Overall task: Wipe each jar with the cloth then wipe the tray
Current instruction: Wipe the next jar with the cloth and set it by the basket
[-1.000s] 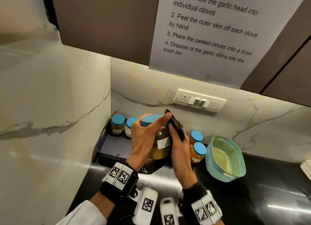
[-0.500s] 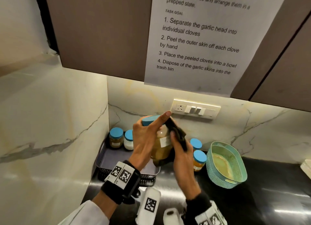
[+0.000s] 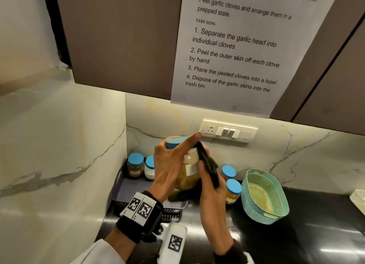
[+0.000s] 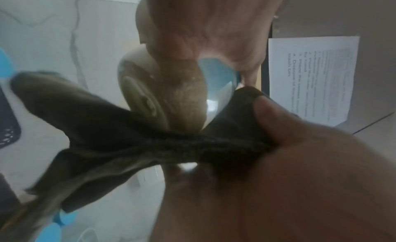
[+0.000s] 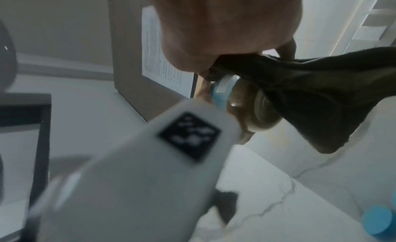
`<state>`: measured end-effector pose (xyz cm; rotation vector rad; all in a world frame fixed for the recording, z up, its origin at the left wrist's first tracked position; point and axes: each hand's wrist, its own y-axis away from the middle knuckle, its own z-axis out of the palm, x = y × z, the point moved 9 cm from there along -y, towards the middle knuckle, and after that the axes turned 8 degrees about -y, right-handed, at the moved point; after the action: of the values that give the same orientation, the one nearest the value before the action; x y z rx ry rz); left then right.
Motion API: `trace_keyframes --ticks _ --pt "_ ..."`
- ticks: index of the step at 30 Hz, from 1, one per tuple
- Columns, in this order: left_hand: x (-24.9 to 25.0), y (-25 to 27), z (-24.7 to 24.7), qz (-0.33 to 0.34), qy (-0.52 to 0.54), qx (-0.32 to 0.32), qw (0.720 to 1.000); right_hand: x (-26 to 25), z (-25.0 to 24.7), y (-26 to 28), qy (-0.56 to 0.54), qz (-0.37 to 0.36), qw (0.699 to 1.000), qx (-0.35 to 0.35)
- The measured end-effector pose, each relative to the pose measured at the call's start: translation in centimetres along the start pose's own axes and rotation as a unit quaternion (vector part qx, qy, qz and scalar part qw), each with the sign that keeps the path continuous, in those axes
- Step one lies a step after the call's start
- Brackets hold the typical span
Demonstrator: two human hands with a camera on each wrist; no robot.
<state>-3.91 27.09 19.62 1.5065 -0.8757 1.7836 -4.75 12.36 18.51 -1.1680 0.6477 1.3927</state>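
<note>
Wiping a blue-lidded glass jar held aloft by the left hand, right hand pressing a gripped dark cloth against it above the black counter; apparently mid-task, other jars and dark mesh tray remaining.

left hand holds jar | right hand presses cloth

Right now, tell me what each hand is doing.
Left hand: closed around the jar, fingers on its blue lid.
Right hand: holding the dark cloth against the jar.
</note>
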Motion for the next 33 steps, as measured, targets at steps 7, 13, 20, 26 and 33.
trace_keyframes --ticks 7,13,20,26,33 --pt "-0.8 0.6 -0.2 0.015 -0.013 0.018 1.000 0.5 0.4 -2.1 0.020 0.035 0.999 -0.007" --pt "-0.9 -0.7 -1.0 0.023 -0.036 0.051 0.998 1.2 1.4 -0.4 0.050 -0.006 0.999 -0.018" --pt "-1.3 0.2 -0.5 -0.033 -0.015 0.052 0.998 2.8 1.3 -1.4 0.075 0.019 0.997 -0.026" --pt "-2.4 0.9 0.3 -0.089 0.033 -0.077 0.992 2.0 -0.5 -2.7 0.070 0.034 0.996 -0.052" --pt "-4.4 1.3 0.4 -0.148 0.065 -0.083 0.983 2.4 -0.4 -2.8 -0.044 0.116 0.990 -0.069"
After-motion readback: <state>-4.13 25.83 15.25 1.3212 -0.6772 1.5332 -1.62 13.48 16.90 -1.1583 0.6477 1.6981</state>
